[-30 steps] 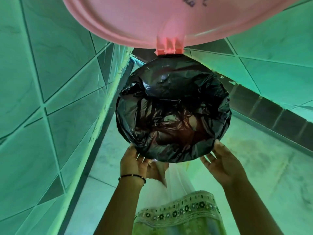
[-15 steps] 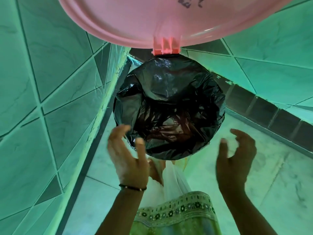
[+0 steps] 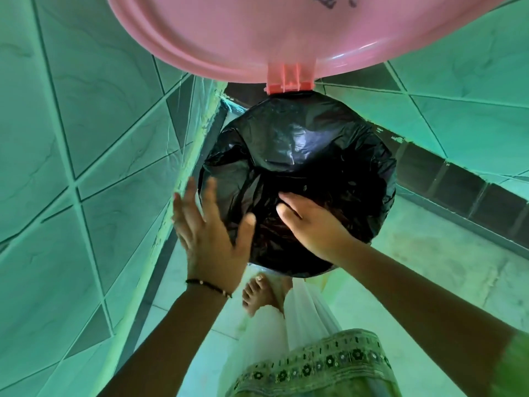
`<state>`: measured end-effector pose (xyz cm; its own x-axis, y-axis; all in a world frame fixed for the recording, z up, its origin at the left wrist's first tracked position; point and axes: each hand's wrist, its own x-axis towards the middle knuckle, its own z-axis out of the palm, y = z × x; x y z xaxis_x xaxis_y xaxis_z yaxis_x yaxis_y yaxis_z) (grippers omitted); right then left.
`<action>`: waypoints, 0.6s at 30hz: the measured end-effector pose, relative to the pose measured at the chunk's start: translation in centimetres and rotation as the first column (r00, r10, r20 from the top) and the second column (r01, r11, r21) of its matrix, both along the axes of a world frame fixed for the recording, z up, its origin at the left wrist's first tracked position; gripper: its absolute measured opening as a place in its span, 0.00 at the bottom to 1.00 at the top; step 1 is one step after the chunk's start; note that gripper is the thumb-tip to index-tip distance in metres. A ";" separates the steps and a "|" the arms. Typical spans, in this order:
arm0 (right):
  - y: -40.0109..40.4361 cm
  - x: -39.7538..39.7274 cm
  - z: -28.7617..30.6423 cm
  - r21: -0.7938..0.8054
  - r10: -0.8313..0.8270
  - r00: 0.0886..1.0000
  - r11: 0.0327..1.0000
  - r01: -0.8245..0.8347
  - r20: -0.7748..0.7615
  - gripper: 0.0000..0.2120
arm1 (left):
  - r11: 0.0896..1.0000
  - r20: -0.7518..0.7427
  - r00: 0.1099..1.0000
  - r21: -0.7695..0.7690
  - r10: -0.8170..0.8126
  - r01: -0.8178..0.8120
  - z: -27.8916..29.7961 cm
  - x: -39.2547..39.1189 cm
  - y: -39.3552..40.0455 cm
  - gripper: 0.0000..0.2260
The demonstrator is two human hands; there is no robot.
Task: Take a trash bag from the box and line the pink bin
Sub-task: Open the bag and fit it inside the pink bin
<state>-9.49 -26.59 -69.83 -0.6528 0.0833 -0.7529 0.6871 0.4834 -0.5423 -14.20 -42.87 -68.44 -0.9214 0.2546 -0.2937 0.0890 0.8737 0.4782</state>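
Note:
A black trash bag [image 3: 297, 156] is stretched over the round mouth of the pink bin, covering its rim all the way round. The bin's pink lid [image 3: 286, 32] stands raised at the top of the view, joined by its hinge [image 3: 289, 80]. My right hand [image 3: 312, 224] reaches down into the bag's opening, palm on the plastic, fingers pointing left. My left hand [image 3: 211, 230] hovers at the bin's near left edge, fingers spread, holding nothing. The bin's own walls are hidden under the bag.
Green tiled walls close in on the left [image 3: 86, 167] and behind on the right [image 3: 458, 104], so the bin stands in a corner. My bare foot [image 3: 259, 293] and white garment are on the pale floor [image 3: 429, 253] just in front of the bin.
Both hands left the bag's near rim and lifted. The right hand has since gone down into the bag's opening, and the left hand has shifted up beside the left rim.

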 end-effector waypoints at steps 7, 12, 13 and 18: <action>-7.1 -7.7 -7.3 -0.286 -0.638 0.690 0.629 0.723 0.341 0.35 | 0.577 0.553 0.646 0.326 0.526 -0.749 -1.4 -2.6 2.8 0.19; -9.8 -8.3 -9.0 -0.468 -0.610 0.610 0.400 0.788 0.506 0.26 | 0.495 0.645 0.557 0.302 0.523 -0.814 -1.2 -2.8 2.7 0.23; -9.7 -8.2 -8.2 -0.493 -0.590 0.598 0.352 0.795 0.543 0.24 | 0.496 0.669 0.545 0.291 0.506 -0.818 -1.3 -2.8 2.5 0.24; -4.2 -6.6 -4.4 -0.076 -0.395 0.917 0.914 0.399 0.058 0.12 | 0.819 0.100 0.846 0.215 0.524 -0.532 0.1 -3.1 1.6 0.20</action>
